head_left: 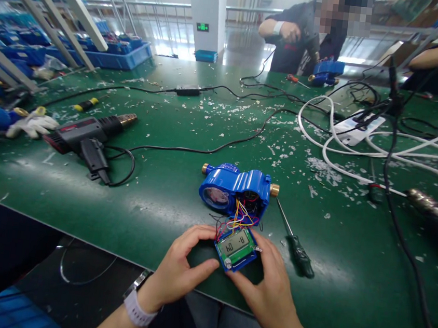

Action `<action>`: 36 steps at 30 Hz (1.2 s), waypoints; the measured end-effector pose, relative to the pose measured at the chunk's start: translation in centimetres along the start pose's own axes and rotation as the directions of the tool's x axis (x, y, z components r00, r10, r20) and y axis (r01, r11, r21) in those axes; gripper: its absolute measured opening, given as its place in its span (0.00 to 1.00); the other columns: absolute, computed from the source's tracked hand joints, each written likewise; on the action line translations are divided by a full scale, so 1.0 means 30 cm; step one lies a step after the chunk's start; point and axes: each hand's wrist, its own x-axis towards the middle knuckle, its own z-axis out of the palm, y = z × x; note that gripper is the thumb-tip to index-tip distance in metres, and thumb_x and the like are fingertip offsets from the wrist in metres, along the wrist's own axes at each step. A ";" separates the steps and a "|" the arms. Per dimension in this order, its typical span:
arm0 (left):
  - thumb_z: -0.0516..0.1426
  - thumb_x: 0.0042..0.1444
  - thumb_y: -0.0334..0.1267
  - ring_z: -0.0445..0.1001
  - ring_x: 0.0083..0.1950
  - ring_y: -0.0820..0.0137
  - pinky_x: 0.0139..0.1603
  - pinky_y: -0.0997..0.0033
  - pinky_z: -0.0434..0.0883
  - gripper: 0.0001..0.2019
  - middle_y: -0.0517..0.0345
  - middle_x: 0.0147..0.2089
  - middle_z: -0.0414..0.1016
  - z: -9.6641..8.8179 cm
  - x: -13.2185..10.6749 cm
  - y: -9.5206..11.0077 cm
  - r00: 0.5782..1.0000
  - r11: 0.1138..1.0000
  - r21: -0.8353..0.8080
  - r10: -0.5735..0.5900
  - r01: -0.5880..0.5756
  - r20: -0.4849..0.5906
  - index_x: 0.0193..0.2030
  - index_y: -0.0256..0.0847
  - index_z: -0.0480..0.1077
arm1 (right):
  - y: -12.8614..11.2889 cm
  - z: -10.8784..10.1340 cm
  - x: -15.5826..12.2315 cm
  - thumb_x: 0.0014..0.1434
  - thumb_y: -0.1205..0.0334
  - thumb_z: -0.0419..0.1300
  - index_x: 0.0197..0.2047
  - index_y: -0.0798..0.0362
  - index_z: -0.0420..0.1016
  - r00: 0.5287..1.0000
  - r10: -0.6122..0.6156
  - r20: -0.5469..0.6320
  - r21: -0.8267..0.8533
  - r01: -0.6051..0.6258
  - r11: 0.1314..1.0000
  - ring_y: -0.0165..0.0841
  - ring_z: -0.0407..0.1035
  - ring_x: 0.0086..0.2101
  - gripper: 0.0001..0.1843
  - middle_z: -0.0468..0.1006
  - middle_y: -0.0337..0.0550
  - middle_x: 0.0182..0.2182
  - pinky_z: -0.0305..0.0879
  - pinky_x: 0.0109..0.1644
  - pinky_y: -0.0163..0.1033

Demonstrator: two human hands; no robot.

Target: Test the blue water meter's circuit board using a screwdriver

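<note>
A blue water-meter housing [235, 188] with brass ends lies on the green table [168, 200] in front of me. Coloured wires [237, 215] run from it to a small green circuit board with an LCD screen [236, 248]. My left hand [180, 269] pinches the board's left side with thumb and fingers. My right hand [269, 284] grips its right side. Both hands hold the board just above the table's near edge.
A dark-handled screwdriver [296, 245] lies right of the board. A black heat gun [88, 137] and white gloves [31, 123] lie at left; cables and a power strip [358, 129] at right. Across the table a person [303, 37] works on another blue housing. White scraps litter the surface.
</note>
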 end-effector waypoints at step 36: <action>0.66 0.49 0.41 0.61 0.66 0.55 0.69 0.52 0.57 0.35 0.49 0.66 0.63 -0.036 0.133 0.039 0.856 0.987 0.126 -0.152 0.103 0.494 0.64 0.44 0.60 | 0.025 -0.008 -0.045 0.51 0.60 0.62 0.61 0.53 0.62 0.943 0.297 0.151 0.452 -0.333 0.827 0.46 0.63 0.55 0.33 0.68 0.50 0.55 0.58 0.61 0.49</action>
